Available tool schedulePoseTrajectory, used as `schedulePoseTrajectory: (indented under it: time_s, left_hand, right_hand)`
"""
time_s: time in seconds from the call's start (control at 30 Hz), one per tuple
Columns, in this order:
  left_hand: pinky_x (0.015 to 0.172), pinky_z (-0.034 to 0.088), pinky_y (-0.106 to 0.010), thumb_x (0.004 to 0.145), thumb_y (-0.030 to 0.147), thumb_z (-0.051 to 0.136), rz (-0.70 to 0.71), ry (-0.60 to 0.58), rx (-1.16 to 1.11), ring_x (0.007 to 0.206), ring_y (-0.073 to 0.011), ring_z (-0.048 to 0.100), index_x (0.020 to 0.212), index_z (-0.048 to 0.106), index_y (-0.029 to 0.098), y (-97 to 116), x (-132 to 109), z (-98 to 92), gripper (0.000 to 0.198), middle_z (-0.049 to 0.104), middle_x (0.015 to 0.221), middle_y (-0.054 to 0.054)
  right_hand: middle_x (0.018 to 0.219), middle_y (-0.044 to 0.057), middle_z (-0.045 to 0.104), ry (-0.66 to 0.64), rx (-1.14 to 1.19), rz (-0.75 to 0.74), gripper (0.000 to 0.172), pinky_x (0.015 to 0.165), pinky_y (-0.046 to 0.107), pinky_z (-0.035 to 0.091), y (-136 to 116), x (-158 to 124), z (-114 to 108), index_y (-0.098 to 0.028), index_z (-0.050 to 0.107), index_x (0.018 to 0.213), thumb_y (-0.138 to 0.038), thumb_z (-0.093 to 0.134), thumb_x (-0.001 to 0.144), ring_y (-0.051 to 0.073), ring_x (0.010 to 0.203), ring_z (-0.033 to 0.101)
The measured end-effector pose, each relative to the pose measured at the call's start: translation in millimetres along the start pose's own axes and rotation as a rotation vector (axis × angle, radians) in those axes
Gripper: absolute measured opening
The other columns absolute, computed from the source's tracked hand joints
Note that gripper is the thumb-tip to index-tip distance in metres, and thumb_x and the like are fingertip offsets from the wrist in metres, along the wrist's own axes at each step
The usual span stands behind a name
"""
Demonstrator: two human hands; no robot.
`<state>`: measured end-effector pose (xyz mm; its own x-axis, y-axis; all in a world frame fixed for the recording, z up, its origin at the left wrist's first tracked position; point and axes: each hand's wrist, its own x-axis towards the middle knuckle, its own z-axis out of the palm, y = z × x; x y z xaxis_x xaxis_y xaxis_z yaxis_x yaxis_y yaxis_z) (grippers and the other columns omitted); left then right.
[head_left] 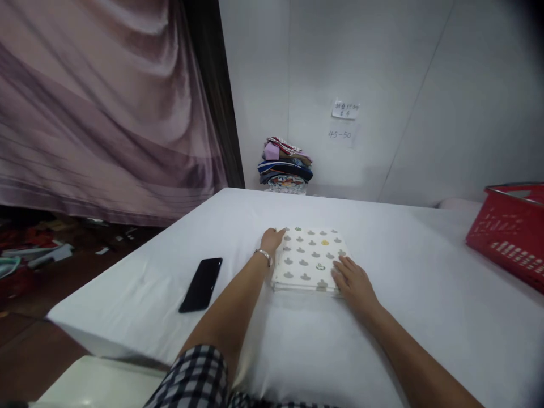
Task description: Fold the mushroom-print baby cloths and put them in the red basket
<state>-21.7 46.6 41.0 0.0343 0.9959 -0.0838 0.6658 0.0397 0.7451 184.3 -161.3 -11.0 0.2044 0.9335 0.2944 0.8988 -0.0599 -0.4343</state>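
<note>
A folded white cloth (310,258) with grey, green and yellow printed motifs lies flat on the white-covered table. It is a neat, nearly square stack with several layers showing at its front edge. My left hand (272,239), with a bracelet at the wrist, is at the far left corner of the cloth. Its thumb rests on top and its other fingers are partly hidden at the side. Across from it, my right hand (353,281) lies with outstretched fingers over the right front edge of the cloth.
A black phone (201,285) lies on the table (425,294) left of my left arm. To the right stands a red plastic basket (510,232). Behind the table's far edge is a pile of folded fabrics (285,164) against the wall. A pinkish curtain (106,113) hangs at left.
</note>
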Motion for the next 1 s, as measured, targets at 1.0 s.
schedulePoseTrajectory:
  time_s: [1.0]
  left_hand:
    - [0.104,0.028,-0.041,0.085,0.035,0.046,0.434,0.13,0.364,0.13,-0.0282,0.033,0.128,0.046,0.014,4,-24,8.5,0.048,0.038,0.141,-0.016]
  right_hand:
    - [0.146,0.012,0.031,-0.048,-0.058,0.131,0.053,0.105,0.045,0.026,26,109,8,-0.017,0.039,0.135,-0.045,0.033,0.091,0.026,0.135,0.025]
